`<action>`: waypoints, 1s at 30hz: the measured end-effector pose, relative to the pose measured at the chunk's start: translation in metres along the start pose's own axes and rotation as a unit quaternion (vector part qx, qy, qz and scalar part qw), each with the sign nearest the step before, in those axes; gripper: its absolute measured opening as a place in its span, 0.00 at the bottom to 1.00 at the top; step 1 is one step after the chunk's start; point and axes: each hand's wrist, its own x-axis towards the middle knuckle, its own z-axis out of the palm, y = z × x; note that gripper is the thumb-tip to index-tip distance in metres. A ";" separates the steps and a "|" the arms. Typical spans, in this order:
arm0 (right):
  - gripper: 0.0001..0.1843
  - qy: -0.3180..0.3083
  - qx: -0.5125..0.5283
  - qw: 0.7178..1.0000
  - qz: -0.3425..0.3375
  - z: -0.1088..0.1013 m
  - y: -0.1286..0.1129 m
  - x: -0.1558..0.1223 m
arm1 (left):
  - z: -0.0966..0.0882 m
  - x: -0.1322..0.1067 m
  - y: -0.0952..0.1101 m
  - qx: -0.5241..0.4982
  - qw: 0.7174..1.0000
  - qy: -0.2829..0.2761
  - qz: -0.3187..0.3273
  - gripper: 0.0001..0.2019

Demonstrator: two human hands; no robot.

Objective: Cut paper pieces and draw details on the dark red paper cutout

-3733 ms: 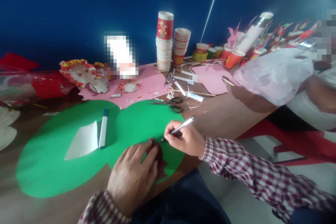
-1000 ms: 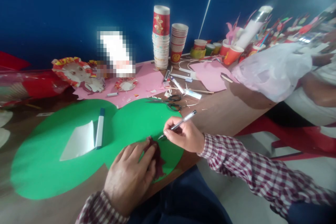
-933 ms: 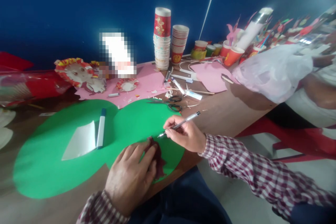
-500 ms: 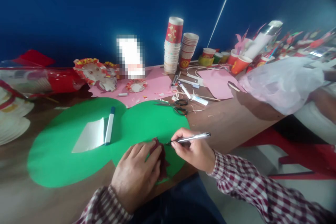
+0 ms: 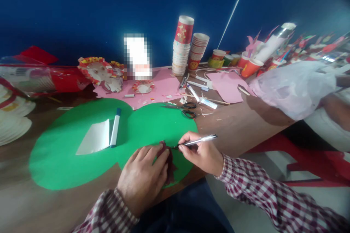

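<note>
On a heart-like sheet of green paper (image 5: 82, 120) lies a dark red cut piece (image 5: 169, 164) with a jagged lower edge. My left hand (image 5: 144, 174) rests over this piece, fingers stretched out and pressing it down; part of it is hidden beneath them. In my right hand (image 5: 201, 153) a clear-barrelled pen (image 5: 201, 139) is pinched, its tip at the right edge of the dark red piece. A white marker with a blue cap (image 5: 116, 127) lies beside a pale slip of paper (image 5: 94, 138) on the green sheet.
Black-handled scissors (image 5: 188, 110) lie at the green sheet's far edge. Behind are pink paper (image 5: 166, 85), paper-cup stacks (image 5: 183, 45) and scattered pens and scraps. Left stand paper plates (image 5: 13, 131). At right, a translucent plastic bag (image 5: 295, 87) lies near another person's arm (image 5: 337, 103).
The view has shifted slightly. The pen in my right hand has tilted a little, its tip still by the dark red piece. My left hand stays on the piece.
</note>
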 end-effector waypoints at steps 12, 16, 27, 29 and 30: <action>0.04 -0.005 -0.003 1.000 0.003 0.000 0.000 0.001 | 0.000 0.000 0.000 0.001 1.000 0.002 0.002 0.14; 0.03 -0.003 -0.001 1.000 -0.002 0.000 0.000 0.001 | 0.001 0.000 0.000 0.002 1.000 0.004 0.001 0.15; 0.03 -0.010 0.003 1.000 -0.010 -0.002 -0.001 0.002 | 0.000 0.002 0.001 0.008 1.000 0.001 0.007 0.15; 0.03 -0.012 0.008 1.000 -0.009 -0.002 -0.001 0.001 | 0.000 0.001 0.000 0.009 1.000 0.003 0.007 0.15; 0.03 -0.013 0.010 1.000 -0.008 -0.002 -0.001 0.001 | 0.000 0.001 0.000 0.009 1.000 0.005 0.006 0.15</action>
